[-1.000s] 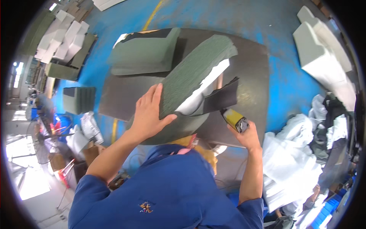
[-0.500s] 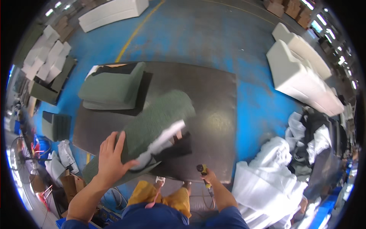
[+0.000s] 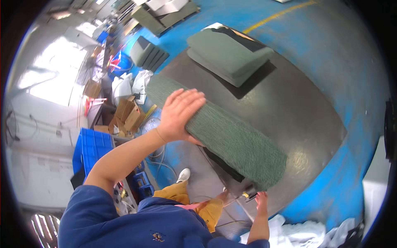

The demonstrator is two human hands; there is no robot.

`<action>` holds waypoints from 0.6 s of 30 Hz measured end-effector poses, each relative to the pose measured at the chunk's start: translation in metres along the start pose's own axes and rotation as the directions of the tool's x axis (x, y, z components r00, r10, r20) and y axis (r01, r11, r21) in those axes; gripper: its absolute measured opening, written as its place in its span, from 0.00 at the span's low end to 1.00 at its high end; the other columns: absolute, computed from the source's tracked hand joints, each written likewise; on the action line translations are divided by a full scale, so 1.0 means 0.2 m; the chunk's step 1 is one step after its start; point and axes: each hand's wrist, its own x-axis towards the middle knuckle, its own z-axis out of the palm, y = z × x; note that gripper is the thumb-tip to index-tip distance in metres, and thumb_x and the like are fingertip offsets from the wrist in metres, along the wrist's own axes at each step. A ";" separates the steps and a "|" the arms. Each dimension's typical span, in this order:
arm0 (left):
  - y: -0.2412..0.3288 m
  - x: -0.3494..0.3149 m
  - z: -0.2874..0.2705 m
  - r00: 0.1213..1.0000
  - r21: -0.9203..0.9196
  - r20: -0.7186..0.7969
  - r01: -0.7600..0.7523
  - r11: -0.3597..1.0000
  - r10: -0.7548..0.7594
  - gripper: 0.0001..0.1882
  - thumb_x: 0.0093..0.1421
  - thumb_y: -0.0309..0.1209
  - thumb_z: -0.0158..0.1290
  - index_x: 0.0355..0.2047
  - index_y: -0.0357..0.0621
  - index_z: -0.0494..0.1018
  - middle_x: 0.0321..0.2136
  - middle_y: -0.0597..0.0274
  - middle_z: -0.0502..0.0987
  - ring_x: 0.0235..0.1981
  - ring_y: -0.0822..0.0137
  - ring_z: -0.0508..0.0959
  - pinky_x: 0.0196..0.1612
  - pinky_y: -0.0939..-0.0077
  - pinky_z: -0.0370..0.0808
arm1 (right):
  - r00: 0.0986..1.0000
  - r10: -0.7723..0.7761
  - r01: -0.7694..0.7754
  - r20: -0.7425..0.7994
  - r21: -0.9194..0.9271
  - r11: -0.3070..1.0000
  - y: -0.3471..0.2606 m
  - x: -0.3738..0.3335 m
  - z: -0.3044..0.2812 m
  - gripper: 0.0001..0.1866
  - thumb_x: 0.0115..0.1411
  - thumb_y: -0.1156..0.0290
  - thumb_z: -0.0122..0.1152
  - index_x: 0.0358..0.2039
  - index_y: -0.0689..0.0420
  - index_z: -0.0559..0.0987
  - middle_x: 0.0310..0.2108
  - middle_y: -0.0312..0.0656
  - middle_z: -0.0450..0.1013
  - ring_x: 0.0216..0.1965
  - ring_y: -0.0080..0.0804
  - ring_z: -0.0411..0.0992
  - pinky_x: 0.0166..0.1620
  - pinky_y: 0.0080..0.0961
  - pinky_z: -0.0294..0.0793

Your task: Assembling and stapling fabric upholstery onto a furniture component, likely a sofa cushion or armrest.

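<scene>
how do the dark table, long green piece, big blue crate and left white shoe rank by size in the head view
1. Dark table
2. Long green piece, partly covered by the left hand
3. Big blue crate
4. Left white shoe

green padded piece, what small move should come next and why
Probably bring the right grip up to the nearby end of the green padded piece to steady it: only the left grip touches it, well away from that end. The right grip is by the yellow-and-black tool; blur hides whether it holds that.
</scene>
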 end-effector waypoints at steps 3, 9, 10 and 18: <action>0.05 -0.16 -0.05 0.996 -0.005 0.028 0.087 0.996 -0.087 0.59 0.34 0.72 0.64 0.60 0.42 0.70 0.60 0.53 0.73 0.63 0.51 0.71 0.68 0.48 0.59 | 0.836 -0.539 0.465 0.100 0.392 0.794 -0.61 -0.45 0.11 0.23 0.69 0.66 0.57 0.63 0.59 0.72 0.52 0.44 0.77 0.53 0.35 0.75 0.52 0.37 0.77; -0.02 -0.46 -0.03 0.964 0.008 -0.129 0.235 0.972 -0.232 0.53 0.51 0.80 0.44 0.57 0.44 0.74 0.59 0.52 0.74 0.61 0.52 0.73 0.69 0.41 0.52 | 0.571 -0.626 0.665 0.531 0.147 0.732 -1.71 -1.40 0.35 0.32 0.71 0.58 0.55 0.70 0.62 0.63 0.64 0.49 0.69 0.66 0.38 0.65 0.68 0.34 0.62; -0.07 -0.51 -0.03 0.944 -0.030 -0.172 0.282 0.959 -0.283 0.46 0.59 0.74 0.39 0.56 0.46 0.75 0.59 0.53 0.73 0.61 0.52 0.72 0.70 0.39 0.49 | 0.504 -0.601 0.720 0.620 0.082 0.689 -1.77 -1.55 0.49 0.35 0.70 0.56 0.56 0.70 0.62 0.62 0.65 0.48 0.68 0.68 0.38 0.63 0.69 0.34 0.60; -0.45 -0.38 0.18 0.630 -0.727 -0.125 0.468 0.503 -0.766 0.37 0.65 0.37 0.49 0.72 0.42 0.52 0.72 0.42 0.48 0.74 0.44 0.47 0.74 0.47 0.42 | 0.448 -0.356 0.612 0.820 0.010 0.791 -1.26 -1.94 0.88 0.47 0.70 0.38 0.44 0.75 0.62 0.49 0.75 0.47 0.50 0.76 0.40 0.45 0.75 0.37 0.41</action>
